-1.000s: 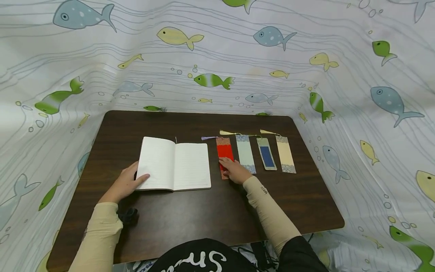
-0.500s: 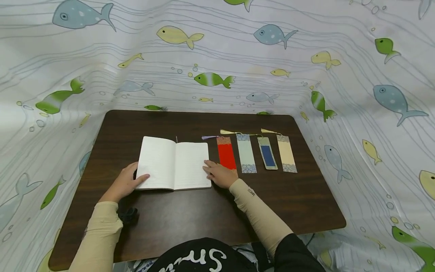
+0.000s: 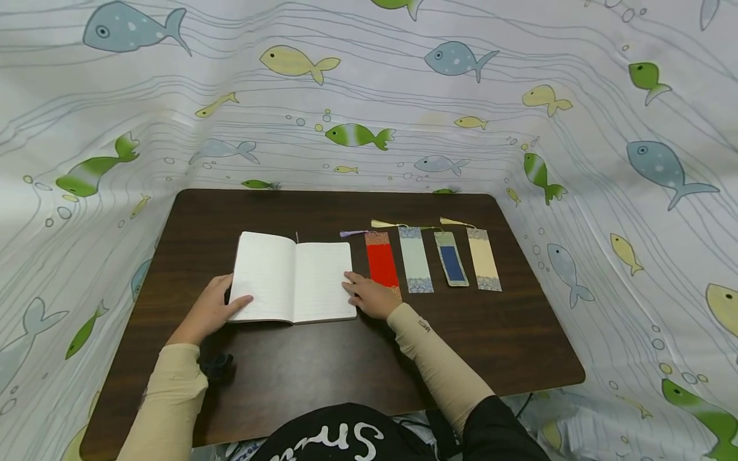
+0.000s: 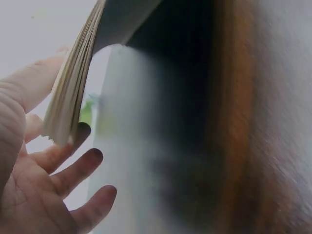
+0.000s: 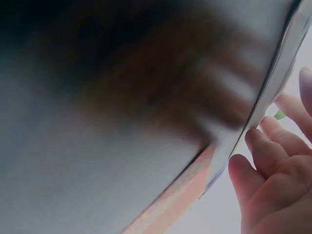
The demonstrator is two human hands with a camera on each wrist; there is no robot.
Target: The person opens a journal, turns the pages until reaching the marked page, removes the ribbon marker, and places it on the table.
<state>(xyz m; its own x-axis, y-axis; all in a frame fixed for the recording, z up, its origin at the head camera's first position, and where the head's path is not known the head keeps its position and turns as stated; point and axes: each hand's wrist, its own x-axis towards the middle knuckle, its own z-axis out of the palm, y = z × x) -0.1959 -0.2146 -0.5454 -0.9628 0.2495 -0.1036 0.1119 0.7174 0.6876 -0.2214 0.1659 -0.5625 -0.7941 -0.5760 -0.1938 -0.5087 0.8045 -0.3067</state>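
Observation:
An open notebook (image 3: 323, 275) with a blank left page and a lined right page lies on the dark brown table (image 3: 300, 371). My left hand (image 3: 206, 310) holds its left side, thumb on the page. In the left wrist view, the page block (image 4: 73, 83) stands between the thumb and the fingers. My right hand (image 3: 371, 298) rests at the notebook's right edge, its loosely extended fingers touching that side and holding nothing. Partly behind this hand lies a red bookmark (image 3: 380, 256) with a purple tassel; its lower end is mostly covered.
Right of the red bookmark lie a pale green bookmark (image 3: 416, 259), a smaller one with a blue panel (image 3: 451, 259) and a cream one (image 3: 483, 256). A small black object (image 3: 216, 367) sits by the left wrist. Fish-printed cloth (image 3: 357, 77) surrounds the table.
My right hand has moved left from the red bookmark to the notebook's right edge and stays there since the half-second-ago frame. The left hand and the notebook have not moved.

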